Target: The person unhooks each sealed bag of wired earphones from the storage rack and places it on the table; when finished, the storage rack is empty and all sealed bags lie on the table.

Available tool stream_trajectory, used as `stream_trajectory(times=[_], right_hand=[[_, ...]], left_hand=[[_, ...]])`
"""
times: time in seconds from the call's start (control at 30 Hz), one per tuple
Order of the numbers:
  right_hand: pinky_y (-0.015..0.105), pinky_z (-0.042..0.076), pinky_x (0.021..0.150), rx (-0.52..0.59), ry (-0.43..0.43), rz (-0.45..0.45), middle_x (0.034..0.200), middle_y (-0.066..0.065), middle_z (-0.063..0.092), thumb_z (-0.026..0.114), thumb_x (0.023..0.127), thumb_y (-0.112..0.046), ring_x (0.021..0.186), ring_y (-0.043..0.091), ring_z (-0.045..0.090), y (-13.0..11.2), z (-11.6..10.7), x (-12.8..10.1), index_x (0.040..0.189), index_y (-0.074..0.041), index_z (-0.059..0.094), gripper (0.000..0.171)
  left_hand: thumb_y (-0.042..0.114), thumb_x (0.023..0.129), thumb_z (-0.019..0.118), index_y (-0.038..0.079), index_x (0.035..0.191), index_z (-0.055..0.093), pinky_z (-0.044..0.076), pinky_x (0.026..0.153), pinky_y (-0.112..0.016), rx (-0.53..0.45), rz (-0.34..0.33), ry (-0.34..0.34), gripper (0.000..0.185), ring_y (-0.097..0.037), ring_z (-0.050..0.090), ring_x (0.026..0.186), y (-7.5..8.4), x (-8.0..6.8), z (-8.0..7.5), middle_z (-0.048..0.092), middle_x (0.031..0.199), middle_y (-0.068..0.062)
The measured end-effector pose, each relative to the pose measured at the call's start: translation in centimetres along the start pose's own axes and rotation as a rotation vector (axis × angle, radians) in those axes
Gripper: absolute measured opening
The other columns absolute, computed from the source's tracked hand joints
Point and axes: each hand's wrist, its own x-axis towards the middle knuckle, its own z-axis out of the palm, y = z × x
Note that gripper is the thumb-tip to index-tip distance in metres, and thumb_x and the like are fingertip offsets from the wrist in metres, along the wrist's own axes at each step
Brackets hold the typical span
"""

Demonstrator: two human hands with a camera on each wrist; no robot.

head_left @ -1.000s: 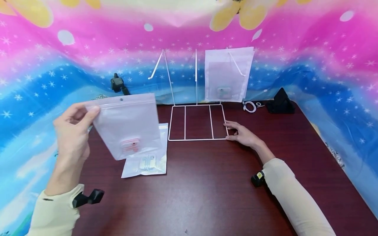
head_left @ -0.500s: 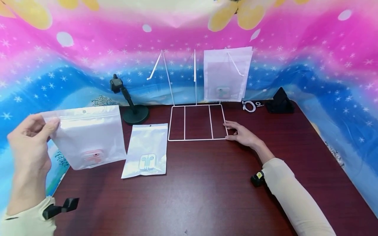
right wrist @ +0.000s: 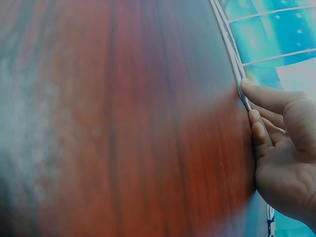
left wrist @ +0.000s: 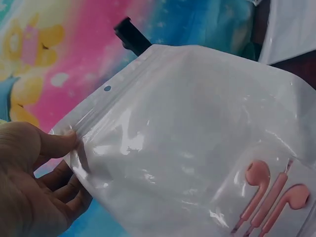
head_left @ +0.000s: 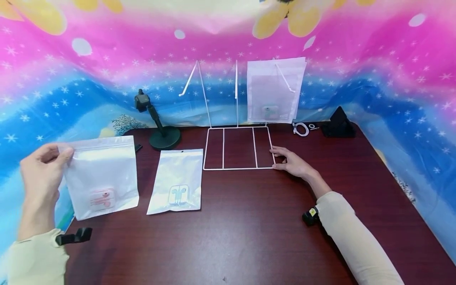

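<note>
My left hand (head_left: 42,174) pinches the top left corner of a white zip bag (head_left: 103,166) between thumb and fingers and holds it up over the table's left side. Pink earphones (left wrist: 276,192) show in the bag's lower part, and a hang hole is near its top edge. A second zip bag (head_left: 178,170) with pale blue earphones lies flat on the table to the right. My right hand (head_left: 293,161) holds the front right corner of a white wire display rack (head_left: 238,169), thumb and fingertips at the wire. From the rack's right hook hangs another white bag (head_left: 272,91).
The rack's left hook (head_left: 188,79) and middle hook (head_left: 236,79) stick out toward me, bare. A dark round-based stand (head_left: 164,137) is behind the flat bag. A coiled white cable (head_left: 301,129) and a black holder (head_left: 338,123) are at the back right of the brown table (head_left: 228,237).
My left hand has carried the bag with the pink earphones left and lower, away from above the flat bag, which now shows fully. The right hand stays at the rack's corner.
</note>
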Motion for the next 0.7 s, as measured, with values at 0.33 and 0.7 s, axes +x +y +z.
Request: stream_trajectory(times=[0.33,0.7], right_hand=[[0.051,0.041,0.108,-0.001,0.001,-0.002,0.166,0.015,0.031,0.072,0.098,-0.008,0.141,0.036,0.044,0.3,0.1,-0.1,0.155,-0.001,0.045,0.063],[0.046,0.043,0.104,-0.008,0.013,-0.020,0.165,0.017,0.033,0.071,0.098,-0.008,0.139,0.036,0.045,0.2,0.0,-0.1,0.154,0.001,0.046,0.062]], left_hand=[[0.033,0.102,0.067,0.024,0.137,0.067,0.049,0.062,-0.010,0.082,0.008,-0.140,0.037,-0.001,0.053,0.082,-2.5,3.2,0.9,0.056,0.088,0.028],[0.039,0.108,0.052,0.011,0.160,0.041,0.045,0.071,-0.015,0.269,-0.014,-0.178,0.060,-0.008,0.053,0.095,-5.1,5.2,4.5,0.053,0.148,-0.017]])
